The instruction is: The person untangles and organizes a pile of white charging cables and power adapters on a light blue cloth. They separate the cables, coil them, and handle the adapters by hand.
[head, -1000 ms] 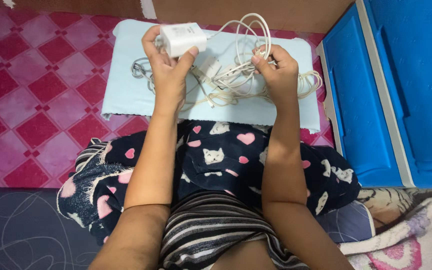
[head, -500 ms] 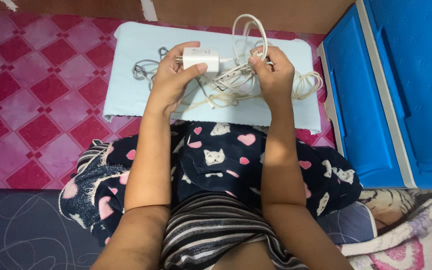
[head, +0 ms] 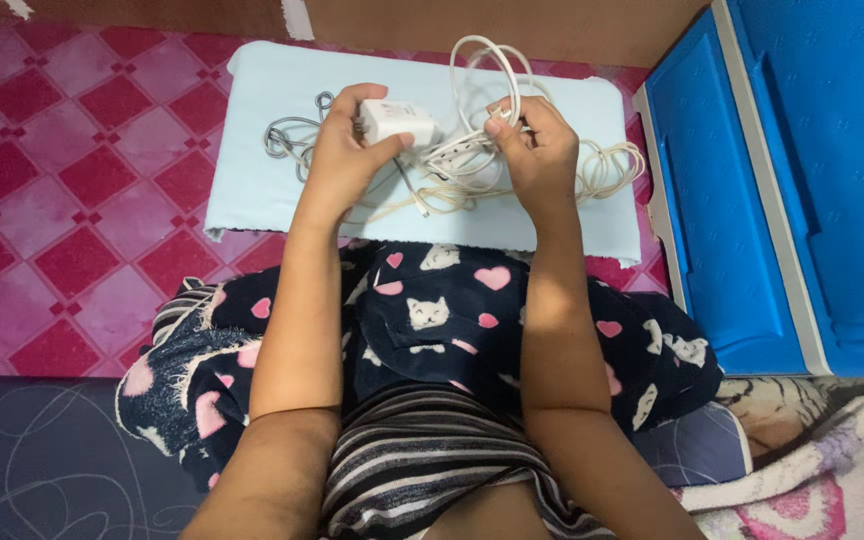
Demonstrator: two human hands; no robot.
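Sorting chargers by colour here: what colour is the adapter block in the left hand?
White. The adapter block, gripped by the left hand, shows best in the head view.

Your two bare forearms reach straight forward from your lap, roughly side by side, with the elbows bent and tucked near your body. Your left hand (head: 347, 150) is turned with its back toward you, the fingers curled shut and the thumb pressed across the front in a firm grip. Your right hand (head: 537, 150) sits level with it and a little apart, wrist straight, its fingers bent inward and the thumb and forefinger pinched together at the top.
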